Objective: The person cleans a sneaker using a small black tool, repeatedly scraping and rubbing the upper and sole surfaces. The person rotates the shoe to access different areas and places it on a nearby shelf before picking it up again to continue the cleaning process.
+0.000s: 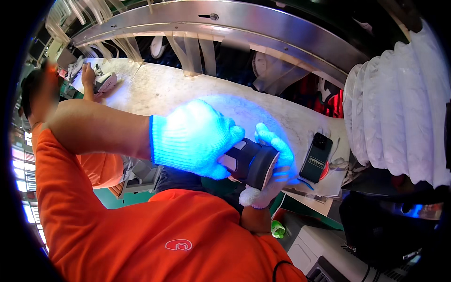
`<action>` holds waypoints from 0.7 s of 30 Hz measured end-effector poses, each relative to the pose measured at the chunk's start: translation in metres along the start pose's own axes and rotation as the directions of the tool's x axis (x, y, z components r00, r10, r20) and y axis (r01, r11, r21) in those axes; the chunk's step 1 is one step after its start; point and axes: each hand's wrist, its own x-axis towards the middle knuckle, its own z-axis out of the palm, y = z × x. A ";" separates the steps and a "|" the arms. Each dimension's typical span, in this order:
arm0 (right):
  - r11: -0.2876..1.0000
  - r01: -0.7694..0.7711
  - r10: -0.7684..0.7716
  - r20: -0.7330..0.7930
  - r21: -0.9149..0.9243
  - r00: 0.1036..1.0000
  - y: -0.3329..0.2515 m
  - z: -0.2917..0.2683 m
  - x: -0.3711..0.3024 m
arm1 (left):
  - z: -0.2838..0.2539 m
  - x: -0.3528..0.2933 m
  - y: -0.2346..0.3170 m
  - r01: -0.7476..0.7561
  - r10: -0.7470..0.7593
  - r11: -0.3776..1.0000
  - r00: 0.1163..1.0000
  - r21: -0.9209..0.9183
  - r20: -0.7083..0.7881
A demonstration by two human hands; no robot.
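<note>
A dark shoe with light panels [248,160] is held between my two gloved hands, above the near side of a pale worktable. My left hand [195,138], in a white knit glove lit bright blue, grips the shoe from the left with its fingers curled over it. On the other side, my right hand [278,162], gloved too, wraps round the sole side of the shoe. Part of that hand is hidden behind the shoe. Strong blue light falls on both gloves and on the worktable [159,87] behind them.
A dark phone [316,157] lies right of my hands. A white ribbed duct [397,113] hangs at the right. Along the back, clear plastic strips [185,54] hang below a metal frame [225,21], with shoes behind. At far left, a co-worker's hand [88,80] touches another shoe [104,82].
</note>
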 end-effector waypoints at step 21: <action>0.873 -0.095 0.053 -0.100 -0.479 0.994 -0.059 0.022 -0.011 | -0.007 0.007 0.019 -0.050 0.063 0.997 0.969 -0.057 0.241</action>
